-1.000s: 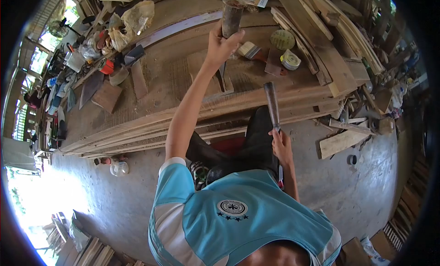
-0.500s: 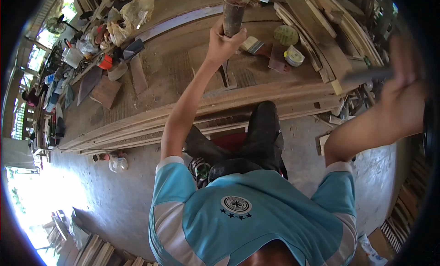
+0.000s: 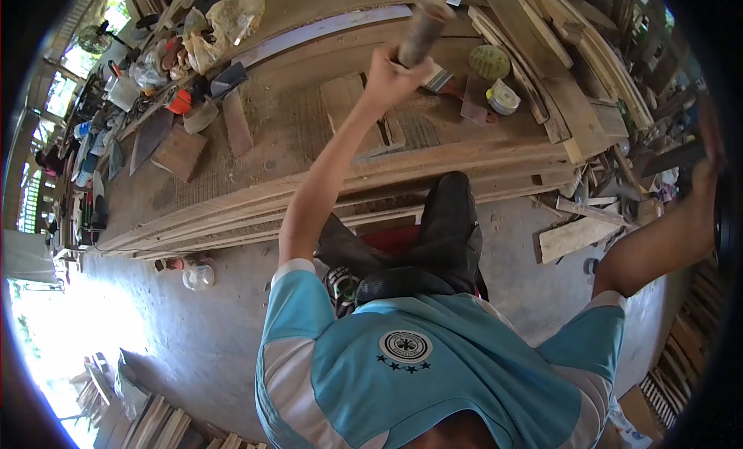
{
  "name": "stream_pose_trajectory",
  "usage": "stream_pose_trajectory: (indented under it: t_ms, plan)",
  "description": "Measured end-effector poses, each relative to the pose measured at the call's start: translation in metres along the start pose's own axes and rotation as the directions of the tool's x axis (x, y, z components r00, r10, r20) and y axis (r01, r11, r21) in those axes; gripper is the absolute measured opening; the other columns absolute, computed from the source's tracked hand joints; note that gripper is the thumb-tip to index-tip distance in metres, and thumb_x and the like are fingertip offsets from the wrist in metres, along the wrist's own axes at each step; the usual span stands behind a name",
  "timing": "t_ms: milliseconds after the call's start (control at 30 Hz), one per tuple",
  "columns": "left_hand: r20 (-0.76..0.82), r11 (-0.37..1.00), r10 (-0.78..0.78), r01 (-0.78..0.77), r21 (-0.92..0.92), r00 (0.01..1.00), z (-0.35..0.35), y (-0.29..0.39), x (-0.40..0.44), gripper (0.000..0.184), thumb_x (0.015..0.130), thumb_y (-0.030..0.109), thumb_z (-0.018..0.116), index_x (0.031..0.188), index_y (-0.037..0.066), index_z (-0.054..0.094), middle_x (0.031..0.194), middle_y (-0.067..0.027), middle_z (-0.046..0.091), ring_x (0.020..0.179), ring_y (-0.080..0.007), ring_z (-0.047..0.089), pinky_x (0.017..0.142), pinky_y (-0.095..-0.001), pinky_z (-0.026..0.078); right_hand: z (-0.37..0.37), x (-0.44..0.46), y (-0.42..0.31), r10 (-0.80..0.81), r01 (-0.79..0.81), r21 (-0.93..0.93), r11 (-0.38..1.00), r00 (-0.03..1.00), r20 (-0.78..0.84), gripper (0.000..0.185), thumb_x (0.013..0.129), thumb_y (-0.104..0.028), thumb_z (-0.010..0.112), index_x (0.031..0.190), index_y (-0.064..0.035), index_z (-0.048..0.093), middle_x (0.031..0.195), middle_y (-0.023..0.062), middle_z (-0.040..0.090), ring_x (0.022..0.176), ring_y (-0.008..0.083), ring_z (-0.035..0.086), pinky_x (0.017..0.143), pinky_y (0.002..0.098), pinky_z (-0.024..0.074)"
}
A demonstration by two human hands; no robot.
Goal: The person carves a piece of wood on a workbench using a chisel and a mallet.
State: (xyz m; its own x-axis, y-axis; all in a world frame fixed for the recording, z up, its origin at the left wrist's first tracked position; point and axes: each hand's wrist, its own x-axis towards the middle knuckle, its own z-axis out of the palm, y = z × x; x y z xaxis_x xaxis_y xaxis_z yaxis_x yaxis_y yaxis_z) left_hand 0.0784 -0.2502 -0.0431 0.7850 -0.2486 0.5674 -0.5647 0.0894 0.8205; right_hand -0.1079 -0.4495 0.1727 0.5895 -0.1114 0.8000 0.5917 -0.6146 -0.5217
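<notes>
From my distant place I see the wooden worktop [image 3: 286, 132] in front of the person. The left arm [image 3: 313, 186] reaches forward over it, almost straight; the right arm [image 3: 658, 225] is bent and held out to the side. The dark bar [image 3: 673, 161], blurred, points inward to the left, its long axis nearly level in my view. The thick round handle [image 3: 424, 35] is above the worktop, its long axis leaning: the upper end points away and to the right, the lower end is in the fist. The left hand [image 3: 391, 78] is wrapped around this handle. The right hand [image 3: 710, 151] is closed around the bar, although its fingers are blurred. The tape measure [image 3: 503, 98] lies to the right of the left hand.
</notes>
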Motion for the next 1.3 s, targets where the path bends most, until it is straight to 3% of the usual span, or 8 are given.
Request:
stream_pose_trajectory:
  t_ms: [167,300,400,500,567,833,1000,1300]
  plan:
    - [-0.077,0.975,-0.015,-0.003,-0.223,0.997,-0.033,0.007,0.028,0.009,0.071,0.005,0.055,0.066,0.005,0.047,0.052,0.0007,0.048,0.043,-0.0047,0.043,0.038,-0.0221,0.032,-0.019,-0.031,0.006,-0.376,0.361,0.205,0.910,0.926,0.037,0.054,0.088,-0.048,0.016,0.074,-0.0058,0.047,0.044,0.0005,0.031,0.028,0.0072,0.029,0.020,0.0184,0.0241]
    - [-0.096,0.962,0.012,-0.038,-0.269,0.995,-0.039,0.002,0.048,0.015,0.072,0.002,0.054,0.062,0.007,0.044,0.047,0.0013,0.044,0.038,-0.0054,0.040,0.034,-0.0226,0.029,-0.005,-0.052,0.002,-0.090,0.147,0.233,0.961,0.966,-0.241,0.054,0.086,-0.052,0.019,0.070,-0.0073,0.046,0.044,-0.0009,0.031,0.027,0.0051,0.025,0.019,0.0167,0.0215]
    - [-0.115,0.966,0.022,-0.051,-0.254,0.993,-0.034,-0.002,0.050,0.015,0.073,0.001,0.051,0.061,0.007,0.044,0.048,0.0005,0.042,0.036,-0.0057,0.034,0.033,-0.0227,0.024,-0.010,-0.064,0.012,0.270,-0.177,0.351,0.920,0.933,-0.236,0.043,0.086,-0.042,0.037,0.083,0.0002,0.045,0.050,0.0007,0.030,0.034,0.0049,0.022,0.029,0.0167,0.0144]
    - [-0.098,0.974,-0.016,-0.007,-0.228,0.995,-0.032,-0.002,0.047,0.014,0.073,0.002,0.051,0.063,0.007,0.043,0.048,0.0005,0.042,0.036,-0.0056,0.034,0.033,-0.0228,0.024,-0.007,-0.070,0.023,0.210,-0.130,0.279,0.951,0.937,-0.279,0.047,0.086,-0.044,0.037,0.085,0.0031,0.041,0.049,-0.0001,0.026,0.035,0.0050,0.019,0.029,0.0178,0.0141]
    - [-0.082,0.975,-0.009,-0.009,-0.222,0.997,-0.033,-0.009,0.047,0.012,0.073,0.002,0.051,0.065,0.007,0.044,0.048,0.0005,0.042,0.036,-0.0056,0.034,0.033,-0.0228,0.024,-0.011,-0.070,0.028,0.220,-0.187,0.361,0.914,0.974,-0.053,0.048,0.086,-0.045,0.034,0.093,0.0019,0.042,0.049,-0.0002,0.030,0.034,0.0055,0.023,0.029,0.0173,0.0187]
    - [-0.089,0.968,-0.033,0.010,-0.250,0.996,-0.029,-0.009,0.045,0.016,0.071,0.002,0.053,0.062,0.008,0.041,0.046,0.0023,0.042,0.036,-0.0040,0.037,0.034,-0.0218,0.026,0.003,-0.072,0.027,0.246,-0.246,0.285,0.926,0.969,0.038,0.045,0.087,-0.043,0.033,0.090,0.0010,0.043,0.048,-0.0024,0.031,0.036,0.0037,0.026,0.031,0.0166,0.0190]
    - [-0.082,0.982,0.020,-0.035,-0.188,0.996,-0.025,-0.010,0.043,0.016,0.070,0.004,0.053,0.062,0.009,0.040,0.046,0.0036,0.040,0.037,-0.0032,0.034,0.034,-0.0227,0.026,0.025,-0.073,0.026,0.416,-0.431,0.131,0.893,0.900,0.129,0.041,0.089,-0.037,0.033,0.085,0.0006,0.049,0.050,-0.0046,0.032,0.040,0.0013,0.027,0.035,0.0167,0.0198]
    - [-0.099,0.986,0.012,-0.028,-0.165,0.995,-0.034,-0.017,0.049,0.013,0.073,0.005,0.053,0.066,0.008,0.042,0.048,0.0009,0.040,0.037,-0.0062,0.035,0.035,-0.0230,0.028,0.041,-0.073,0.033,0.470,-0.532,0.168,0.830,0.829,0.303,0.032,0.090,-0.028,0.034,0.086,-0.0002,0.050,0.052,-0.0049,0.033,0.044,0.0001,0.027,0.038,0.0160,0.0199]
